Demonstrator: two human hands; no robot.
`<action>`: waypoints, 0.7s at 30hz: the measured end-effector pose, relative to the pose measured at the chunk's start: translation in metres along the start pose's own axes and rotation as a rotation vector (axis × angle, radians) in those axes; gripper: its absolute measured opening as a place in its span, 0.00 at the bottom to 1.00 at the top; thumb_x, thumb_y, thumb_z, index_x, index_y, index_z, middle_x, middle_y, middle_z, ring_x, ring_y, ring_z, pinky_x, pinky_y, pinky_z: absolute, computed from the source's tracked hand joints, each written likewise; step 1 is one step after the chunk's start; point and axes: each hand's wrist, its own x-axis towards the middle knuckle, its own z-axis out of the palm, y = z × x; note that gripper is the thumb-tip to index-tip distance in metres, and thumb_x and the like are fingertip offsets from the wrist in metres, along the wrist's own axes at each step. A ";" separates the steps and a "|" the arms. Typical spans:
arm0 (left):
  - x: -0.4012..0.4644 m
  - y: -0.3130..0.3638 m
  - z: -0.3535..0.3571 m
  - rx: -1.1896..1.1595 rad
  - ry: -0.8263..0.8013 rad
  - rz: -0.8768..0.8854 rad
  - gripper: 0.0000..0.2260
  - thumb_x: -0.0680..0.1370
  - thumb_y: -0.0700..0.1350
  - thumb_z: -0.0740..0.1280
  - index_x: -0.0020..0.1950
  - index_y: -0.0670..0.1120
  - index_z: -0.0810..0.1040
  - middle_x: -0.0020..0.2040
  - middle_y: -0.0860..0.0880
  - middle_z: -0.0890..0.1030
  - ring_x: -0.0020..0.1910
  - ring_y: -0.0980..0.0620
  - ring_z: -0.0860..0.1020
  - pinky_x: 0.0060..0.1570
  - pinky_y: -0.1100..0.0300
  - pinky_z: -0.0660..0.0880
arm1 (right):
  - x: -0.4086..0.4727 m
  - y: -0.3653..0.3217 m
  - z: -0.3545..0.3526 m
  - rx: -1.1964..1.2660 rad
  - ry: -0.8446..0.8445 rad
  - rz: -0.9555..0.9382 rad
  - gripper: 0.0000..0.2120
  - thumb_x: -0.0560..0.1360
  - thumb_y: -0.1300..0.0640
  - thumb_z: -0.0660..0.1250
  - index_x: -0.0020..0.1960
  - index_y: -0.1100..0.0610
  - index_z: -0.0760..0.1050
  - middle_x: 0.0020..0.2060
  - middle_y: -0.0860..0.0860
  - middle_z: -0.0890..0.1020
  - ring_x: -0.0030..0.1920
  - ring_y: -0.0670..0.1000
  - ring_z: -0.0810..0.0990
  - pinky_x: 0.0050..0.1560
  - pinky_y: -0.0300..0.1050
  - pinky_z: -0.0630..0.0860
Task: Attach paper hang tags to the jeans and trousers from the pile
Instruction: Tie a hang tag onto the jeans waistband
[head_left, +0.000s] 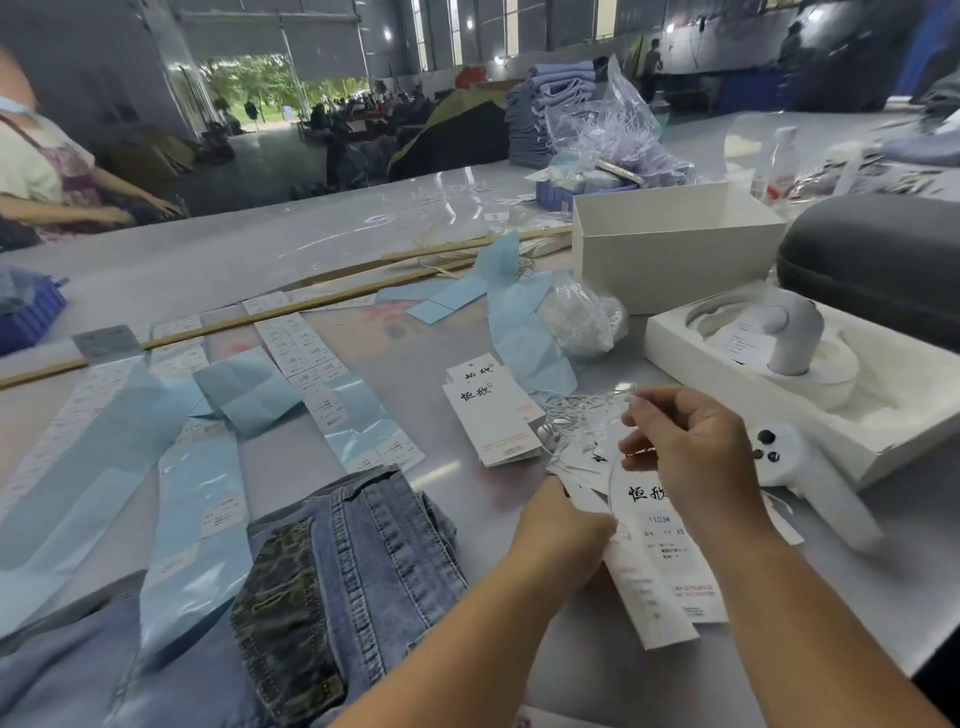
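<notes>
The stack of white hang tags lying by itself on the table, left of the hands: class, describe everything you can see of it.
The stack of hang tags lies flat on the grey table, its long side angled away to the left. The tags look like white card, rectangular, fanned slightly so the edges step. The top one bears black brush-style characters near a small punched hole, with faint reddish print at the near end. Neither hand touches it; thin white strings lie against its right edge.

Folded blue jeans (358, 561) lie on the table's near edge. A stack of white paper tags (491, 410) lies just beyond. More tags (660, 561), white with black print, lie beside them.
</notes>
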 end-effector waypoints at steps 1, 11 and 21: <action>0.002 -0.002 0.000 0.029 -0.004 0.020 0.11 0.69 0.36 0.65 0.44 0.51 0.77 0.49 0.51 0.85 0.51 0.49 0.82 0.54 0.53 0.80 | 0.003 0.004 0.001 -0.009 0.003 0.016 0.08 0.77 0.60 0.68 0.42 0.51 0.81 0.32 0.49 0.83 0.30 0.48 0.81 0.30 0.41 0.79; 0.009 0.004 -0.003 -0.225 0.044 0.025 0.16 0.72 0.34 0.66 0.56 0.51 0.77 0.49 0.51 0.83 0.48 0.50 0.82 0.39 0.58 0.77 | 0.021 0.024 0.006 -0.008 -0.003 0.046 0.06 0.77 0.59 0.69 0.44 0.50 0.81 0.29 0.45 0.80 0.26 0.46 0.75 0.29 0.41 0.75; 0.005 0.013 0.002 0.232 0.237 0.236 0.13 0.71 0.38 0.61 0.47 0.57 0.69 0.44 0.54 0.78 0.42 0.52 0.77 0.34 0.60 0.70 | 0.041 0.013 0.016 -0.009 -0.005 -0.028 0.07 0.76 0.60 0.69 0.41 0.52 0.80 0.29 0.50 0.82 0.29 0.50 0.82 0.33 0.47 0.82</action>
